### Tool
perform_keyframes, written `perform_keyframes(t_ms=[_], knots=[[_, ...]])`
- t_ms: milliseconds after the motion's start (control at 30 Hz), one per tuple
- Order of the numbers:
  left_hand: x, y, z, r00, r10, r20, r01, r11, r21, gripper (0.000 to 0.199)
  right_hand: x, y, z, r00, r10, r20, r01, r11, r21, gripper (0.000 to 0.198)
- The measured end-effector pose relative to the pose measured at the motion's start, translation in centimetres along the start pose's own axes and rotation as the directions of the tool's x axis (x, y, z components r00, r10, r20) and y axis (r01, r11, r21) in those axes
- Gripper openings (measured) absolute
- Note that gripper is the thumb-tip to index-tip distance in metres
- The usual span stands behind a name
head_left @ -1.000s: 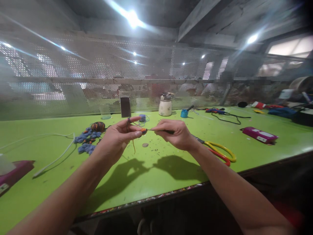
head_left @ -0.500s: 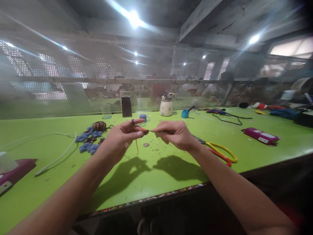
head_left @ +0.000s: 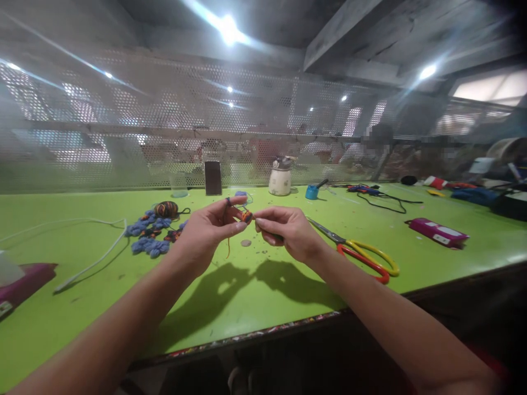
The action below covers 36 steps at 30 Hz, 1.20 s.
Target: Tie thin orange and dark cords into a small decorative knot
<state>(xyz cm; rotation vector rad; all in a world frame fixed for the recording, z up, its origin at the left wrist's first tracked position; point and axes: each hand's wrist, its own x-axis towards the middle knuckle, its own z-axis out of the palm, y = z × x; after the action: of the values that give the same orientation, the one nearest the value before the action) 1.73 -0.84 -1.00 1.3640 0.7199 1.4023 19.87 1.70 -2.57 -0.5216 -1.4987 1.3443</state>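
Observation:
Pinched in my left hand (head_left: 208,227) is a small orange-and-black crochet piece (head_left: 246,217), and dark yarn loops round a raised finger. A loose orange yarn tail (head_left: 229,248) dangles beneath it. My right hand (head_left: 292,230) is closed beside the piece on a thin crochet hook, mostly hidden by the fingers, its tip at the stitches. Left of my hands lie blue and dark crocheted flowers (head_left: 151,247) and a striped yarn ball (head_left: 166,209). A bit of blue yarn (head_left: 241,193) sits behind my left fingers.
Scissors (head_left: 366,257) with red and yellow handles lie by my right forearm. Along the back stand a phone (head_left: 213,178), a cream bottle (head_left: 280,180) and a blue pot (head_left: 312,192). Purple power strips (head_left: 438,232) flank the green table (head_left: 247,312); a white cable (head_left: 101,263) runs left.
My right hand has turned slightly and its fingertips have come closer to the crochet piece. Less of the hook's shaft shows. The piece has tilted up a little in my left hand.

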Motion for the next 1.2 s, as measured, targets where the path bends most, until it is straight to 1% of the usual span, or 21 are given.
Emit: perform_keyframes(t_ms=[133,267,433,533,633,733,833,1000,1200], knots=[[0.01,-0.18,0.01,1.0,-0.022,-0.018,0.022,1.0,0.022,0.051,-0.17,-0.23,0.29,1.0,0.026,-0.012,-0.027,0.997,-0.067,0.021],[0.02,-0.24,0.04,0.999,-0.048,-0.009,0.048,0.999,0.009,0.051,-0.35,-0.66,0.59,1.0,0.01,-0.014,-0.012,0.989,-0.149,0.031],[0.08,-0.2,0.01,0.997,-0.078,-0.016,0.077,0.996,-0.043,0.05,-0.42,-0.86,0.67,1.0,0.001,-0.023,-0.005,0.983,-0.186,0.031],[0.04,-0.02,0.13,0.994,-0.105,-0.017,0.104,0.992,-0.068,0.053,-0.38,-0.69,0.56,1.0,0.012,-0.029,-0.017,0.987,-0.157,0.029],[-0.05,0.24,0.31,0.991,-0.13,-0.022,0.128,0.989,-0.077,0.054,-0.27,-0.5,0.34,0.998,0.055,-0.023,-0.057,0.995,-0.088,0.029],[-0.05,0.33,0.36,0.991,-0.128,-0.027,0.126,0.989,-0.074,0.052,-0.19,-0.44,0.11,0.995,0.098,0.003,-0.098,0.995,-0.004,0.029],[0.06,0.21,0.24,0.991,-0.13,-0.023,0.127,0.989,-0.078,0.052,-0.18,-0.56,-0.03,0.99,0.137,0.036,-0.139,0.989,0.045,0.028],[0.15,0.24,0.26,0.983,-0.181,-0.011,0.178,0.977,-0.116,0.056,-0.18,-0.83,-0.15,0.979,0.193,0.066,-0.198,0.977,0.076,0.027],[0.01,0.56,0.36,0.974,-0.228,-0.018,0.223,0.965,-0.136,0.059,-0.08,-0.62,-0.28,0.979,0.195,0.067,-0.199,0.977,0.074,0.026]])
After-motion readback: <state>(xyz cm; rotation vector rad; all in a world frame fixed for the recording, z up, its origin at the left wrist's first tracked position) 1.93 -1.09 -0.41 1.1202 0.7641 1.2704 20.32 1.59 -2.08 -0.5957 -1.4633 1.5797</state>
